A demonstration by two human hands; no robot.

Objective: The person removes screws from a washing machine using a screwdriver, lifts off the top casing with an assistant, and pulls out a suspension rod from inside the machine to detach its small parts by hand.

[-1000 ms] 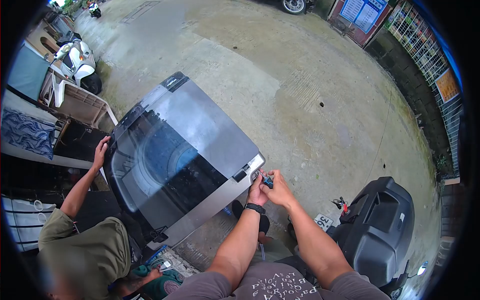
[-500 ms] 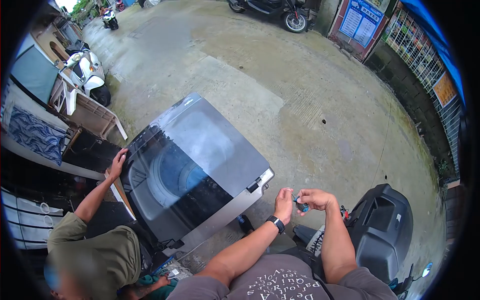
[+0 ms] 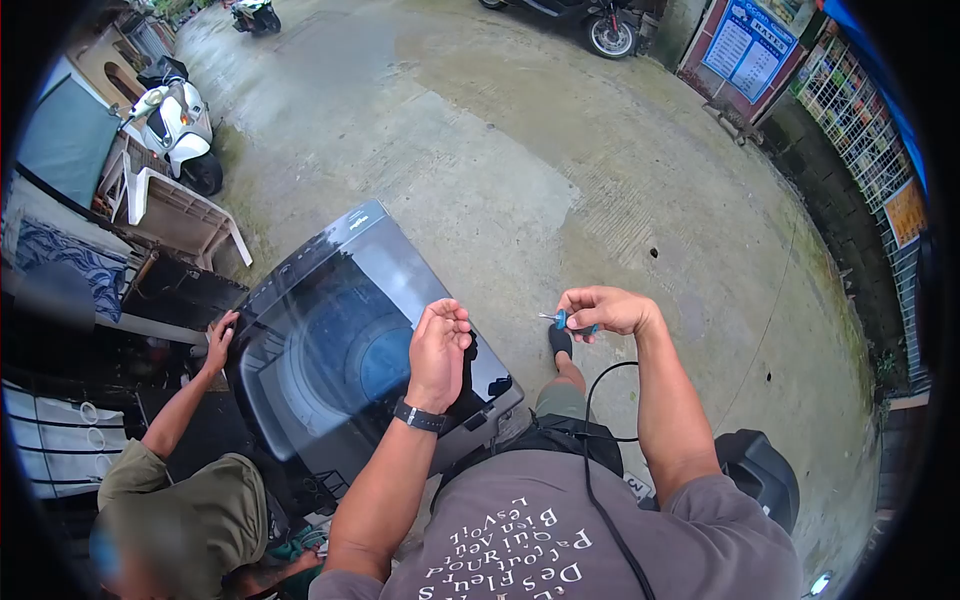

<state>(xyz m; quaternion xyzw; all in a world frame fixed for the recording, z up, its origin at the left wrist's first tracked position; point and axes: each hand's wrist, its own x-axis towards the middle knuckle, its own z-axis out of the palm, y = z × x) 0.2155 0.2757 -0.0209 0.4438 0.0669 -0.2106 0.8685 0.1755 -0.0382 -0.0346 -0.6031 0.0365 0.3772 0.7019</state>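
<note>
Outward, across most of the view, spreads over concrete pavement [image 3: 500, 170], running from the far and right edges of a washing machine [image 3: 335, 350] to a block wall [image 3: 820, 185] at right, with wide room for moving there. Much tighter on the other side: hemmed in by a dark cabinet [image 3: 180, 297] and a co-worker in an olive shirt [image 3: 225, 505], with one co-worker's hand [image 3: 220, 343] at the machine's left edge. Farther off at upper left, parked near an overturned plastic table [image 3: 185, 220], by way of a white scooter [image 3: 178, 130]. At lower right, close by the right upper arm, bulks up as a black top case [image 3: 765, 475].

Raised over the machine's right part, as the left hand [image 3: 438, 355]: forearm rising from below, wristwatch [image 3: 418, 416] on, fingers upward with tips bent in; cannot tell whether pinching anything small in that grip. Out past the machine's right edge, well apart from the left, as the right hand [image 3: 612, 312]: elbow low, forearm rising steeply, wrist bent inward, grip closed with thumb and fingers around the handle of a screwdriver [image 3: 562, 319]. Held roughly level, shaft toward the machine but apart from it, above a dark shoe [image 3: 560, 343] in view.
</note>
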